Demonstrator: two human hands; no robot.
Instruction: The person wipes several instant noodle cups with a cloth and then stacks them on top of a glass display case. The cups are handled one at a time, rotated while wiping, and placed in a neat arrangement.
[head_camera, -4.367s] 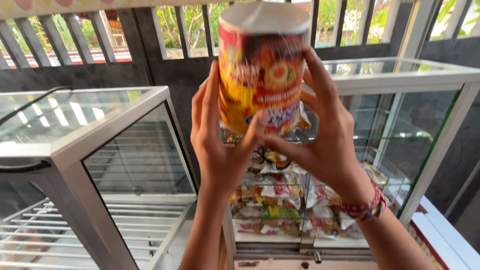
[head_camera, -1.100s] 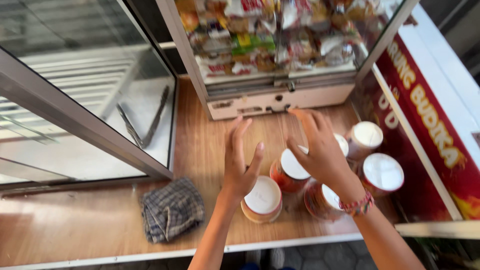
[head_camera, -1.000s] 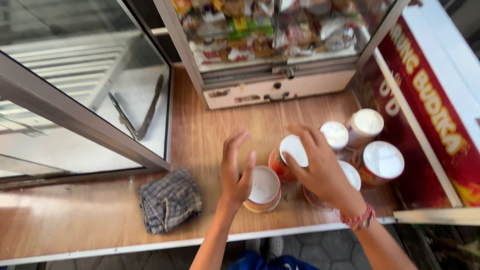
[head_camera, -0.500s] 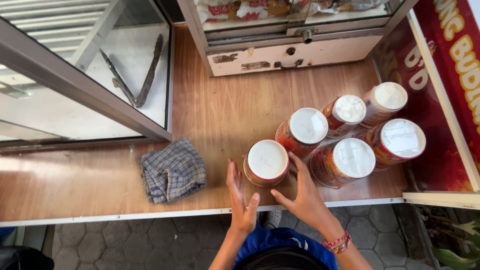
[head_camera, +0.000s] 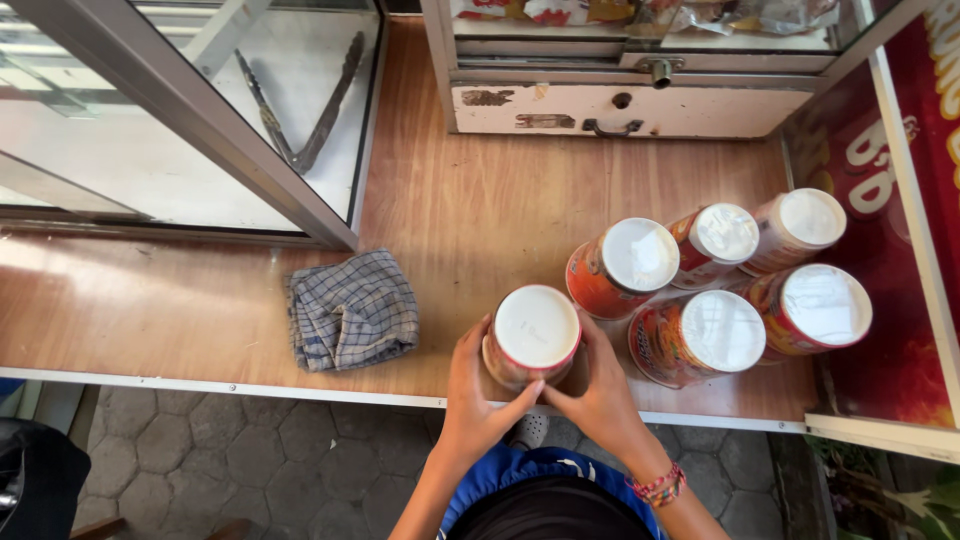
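A red and orange cup with a white base (head_camera: 532, 335) stands upside down near the front edge of the wooden counter (head_camera: 480, 220). My left hand (head_camera: 478, 395) cups its left side and my right hand (head_camera: 598, 392) cups its right side, both wrapped around it. Several more cups of the same kind (head_camera: 720, 275) stand upside down in a cluster just to its right, apart from my hands.
A folded checked cloth (head_camera: 352, 308) lies left of the cup. A glass display case (head_camera: 180, 110) with metal tongs (head_camera: 305, 105) inside stands at the back left. Another case with a white drawer (head_camera: 630, 105) sits at the back. A red banner panel (head_camera: 890, 200) bounds the right side.
The view has swung from a cup held up high down to the counter. My hands drew back from the cup cluster and closed around the nearest cup.
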